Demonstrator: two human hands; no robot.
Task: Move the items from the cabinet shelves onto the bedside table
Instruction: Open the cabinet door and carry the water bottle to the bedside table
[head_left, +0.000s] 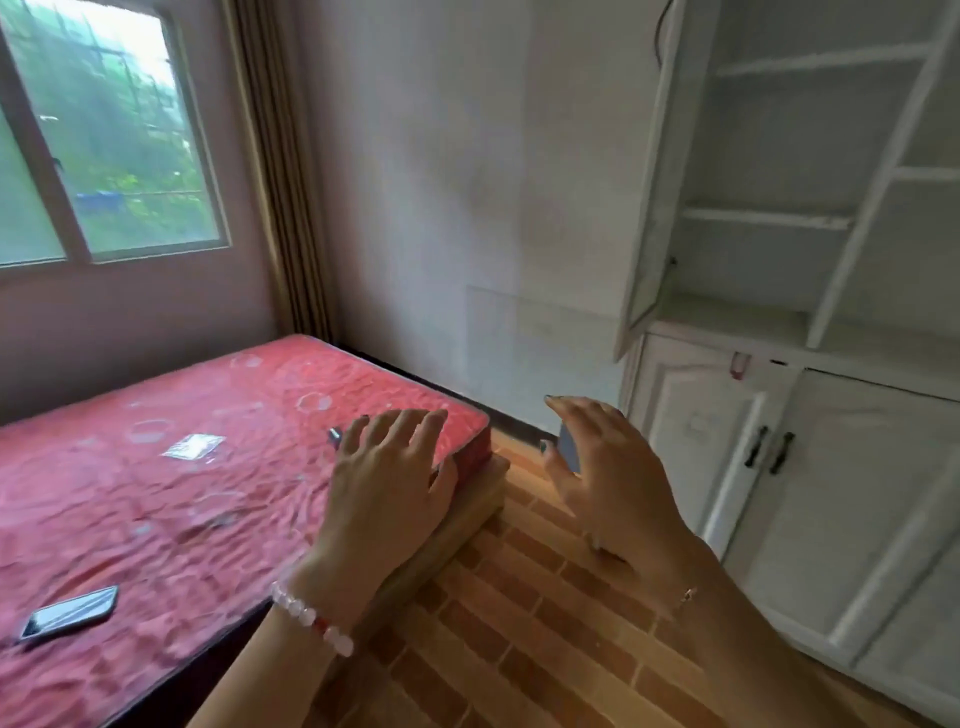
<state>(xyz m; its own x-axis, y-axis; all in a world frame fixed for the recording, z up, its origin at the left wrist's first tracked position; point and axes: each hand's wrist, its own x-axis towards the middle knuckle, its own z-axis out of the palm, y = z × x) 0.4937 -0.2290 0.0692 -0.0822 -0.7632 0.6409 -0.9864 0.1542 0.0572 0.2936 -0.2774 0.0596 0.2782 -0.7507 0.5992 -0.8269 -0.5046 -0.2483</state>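
Between the thumb and bent fingers of my right hand (608, 478) sits a flat grey thing (570, 448), pinched. My left hand (389, 467) is spread wide, holding nothing. I should keep the pinch snug and look for the bedside table, which is out of sight.

The bed (156, 493) fills the left, its far end below the window (104, 145), with a curtain (275, 171) to the window's right. On the bed lie a phone (70, 616) near the front, a packet (193, 447) farther back, and a small item (335, 436) just beside the left hand (389, 478), which is above the bed's right corner. The cabinet (779, 218) stands at the right, shelves above doors (810, 493). The right hand (608, 483) is over the floor (519, 649) between bed and cabinet, holding a small flat thing (569, 448).
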